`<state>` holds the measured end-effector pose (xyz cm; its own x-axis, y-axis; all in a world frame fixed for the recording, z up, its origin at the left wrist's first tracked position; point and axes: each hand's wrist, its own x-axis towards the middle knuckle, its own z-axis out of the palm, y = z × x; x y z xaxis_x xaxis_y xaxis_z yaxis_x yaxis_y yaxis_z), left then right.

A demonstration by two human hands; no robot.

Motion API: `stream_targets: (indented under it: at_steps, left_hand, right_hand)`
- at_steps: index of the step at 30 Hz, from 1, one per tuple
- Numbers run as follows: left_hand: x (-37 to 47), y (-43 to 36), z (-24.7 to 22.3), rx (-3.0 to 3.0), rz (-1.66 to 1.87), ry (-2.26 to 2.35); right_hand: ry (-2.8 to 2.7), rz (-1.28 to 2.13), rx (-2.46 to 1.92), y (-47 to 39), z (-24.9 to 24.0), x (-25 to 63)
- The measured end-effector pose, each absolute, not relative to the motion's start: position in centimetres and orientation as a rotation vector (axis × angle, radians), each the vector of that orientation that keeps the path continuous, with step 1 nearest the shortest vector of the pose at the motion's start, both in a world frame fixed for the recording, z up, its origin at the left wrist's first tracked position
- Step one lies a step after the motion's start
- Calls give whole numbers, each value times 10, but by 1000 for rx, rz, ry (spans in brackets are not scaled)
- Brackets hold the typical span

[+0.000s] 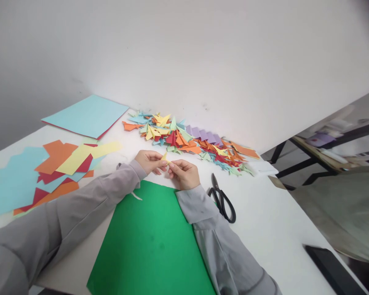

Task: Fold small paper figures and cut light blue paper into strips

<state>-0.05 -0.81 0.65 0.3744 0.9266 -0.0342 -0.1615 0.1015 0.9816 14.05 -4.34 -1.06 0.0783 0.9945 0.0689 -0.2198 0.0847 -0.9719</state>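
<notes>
A small folded yellow paper piece (164, 157) is pinched between my two hands, just beyond the far edge of a green sheet (153, 233). My left hand (150, 161) grips it from the left with thumb and fingers closed. From the right, my right hand (184, 173) pinches its lower end. Part of the piece is hidden by the fingertips. Behind the hands lies a long heap of folded paper shapes (172, 137) in yellow, orange, red, blue and green.
Black-handled scissors (222, 198) lie right of my right forearm. Loose coloured paper pieces (18, 176) spread on the left, with large light-blue sheets (89, 114) behind. Folded purple pieces (204, 135) stand in a row by the wall. A dark flat device (332, 268) rests at the right edge.
</notes>
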Motion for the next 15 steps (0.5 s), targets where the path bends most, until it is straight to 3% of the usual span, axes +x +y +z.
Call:
stream_targets:
  at_steps: [15]
  left_hand:
    - [-1,-9,6,1294,961,828]
  right_hand:
    - [-1171,1129,-947,-43,-13,140]
